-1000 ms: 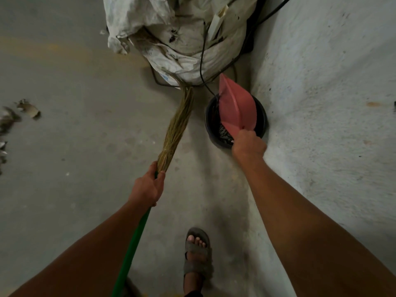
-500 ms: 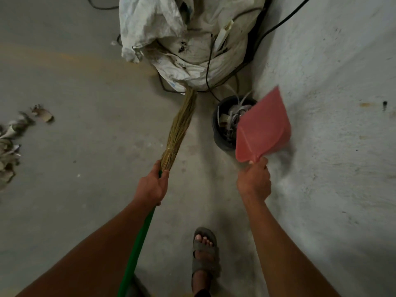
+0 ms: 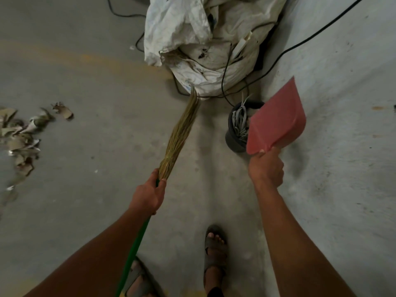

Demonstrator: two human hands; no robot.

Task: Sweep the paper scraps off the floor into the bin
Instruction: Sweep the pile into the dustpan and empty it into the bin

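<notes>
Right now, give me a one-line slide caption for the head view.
Left hand holds broom, right hand lifts dustpan over bin; scraps remain.

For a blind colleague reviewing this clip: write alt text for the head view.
The right hand holds a red dustpan over a dark bin, while the left hand holds a broom. Paper scraps lie on the floor at left; a white sack stands ahead.
</notes>
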